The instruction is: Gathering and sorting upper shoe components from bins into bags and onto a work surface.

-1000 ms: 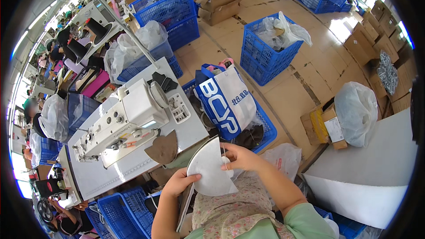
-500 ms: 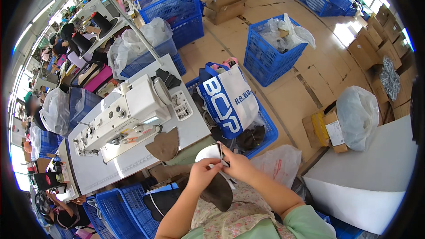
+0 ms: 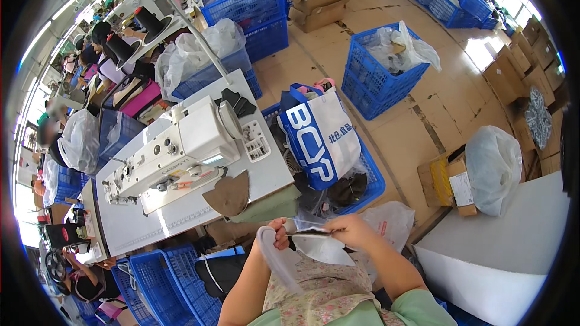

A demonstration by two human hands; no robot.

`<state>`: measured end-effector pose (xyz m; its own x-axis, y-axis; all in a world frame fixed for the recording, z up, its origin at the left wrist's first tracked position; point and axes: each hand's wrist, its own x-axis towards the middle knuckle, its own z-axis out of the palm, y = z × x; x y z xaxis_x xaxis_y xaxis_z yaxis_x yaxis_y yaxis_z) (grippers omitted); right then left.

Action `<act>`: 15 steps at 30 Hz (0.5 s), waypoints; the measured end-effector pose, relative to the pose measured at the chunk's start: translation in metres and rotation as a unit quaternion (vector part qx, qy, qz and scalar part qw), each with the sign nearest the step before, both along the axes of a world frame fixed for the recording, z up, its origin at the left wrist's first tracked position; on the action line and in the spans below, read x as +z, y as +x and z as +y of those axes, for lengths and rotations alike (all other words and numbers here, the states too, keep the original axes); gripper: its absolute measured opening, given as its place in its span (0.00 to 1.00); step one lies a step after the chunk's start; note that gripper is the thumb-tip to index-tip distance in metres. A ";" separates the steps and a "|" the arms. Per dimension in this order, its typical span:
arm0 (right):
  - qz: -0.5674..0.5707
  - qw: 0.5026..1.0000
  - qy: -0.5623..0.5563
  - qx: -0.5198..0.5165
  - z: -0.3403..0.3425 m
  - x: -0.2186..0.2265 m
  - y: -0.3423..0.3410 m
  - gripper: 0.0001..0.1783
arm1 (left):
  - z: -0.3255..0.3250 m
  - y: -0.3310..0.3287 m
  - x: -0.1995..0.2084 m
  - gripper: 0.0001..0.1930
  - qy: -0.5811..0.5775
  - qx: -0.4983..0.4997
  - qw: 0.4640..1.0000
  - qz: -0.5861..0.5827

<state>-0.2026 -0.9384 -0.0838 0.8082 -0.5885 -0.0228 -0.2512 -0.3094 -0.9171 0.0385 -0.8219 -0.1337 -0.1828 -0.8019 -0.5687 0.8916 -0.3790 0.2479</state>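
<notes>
My left hand (image 3: 278,233) and my right hand (image 3: 349,230) are held close together over my lap, both gripping a white fabric piece (image 3: 320,247). A pale strip of it (image 3: 277,264) hangs down from my left hand. Just ahead stands a white sewing machine (image 3: 175,148) on a white table (image 3: 266,175). A brown fabric piece (image 3: 229,194) lies on the table's near edge, apart from both hands.
A blue and white shopping bag (image 3: 320,142) sits in a blue crate (image 3: 368,184) to the right of the table. More blue crates (image 3: 377,69) stand on the cardboard-covered floor. A white board (image 3: 513,253) lies at right. Other people sit at far left.
The white piece, held wide and flat a second ago, is now folded smaller between my hands, which have drawn closer together and lower over my lap.
</notes>
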 end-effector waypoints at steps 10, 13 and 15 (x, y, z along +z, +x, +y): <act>-0.162 0.824 0.414 -0.351 0.004 -0.065 0.016 0.20 | -0.014 -0.012 -0.017 0.13 0.039 -0.014 0.999 0.021; -0.212 0.742 0.448 -0.452 -0.009 -0.124 0.000 0.20 | -0.021 -0.009 -0.010 0.20 0.129 0.006 0.990 -0.048; -0.210 0.733 0.453 -0.461 -0.019 -0.153 -0.019 0.23 | -0.022 -0.005 -0.003 0.29 0.231 0.018 0.964 -0.131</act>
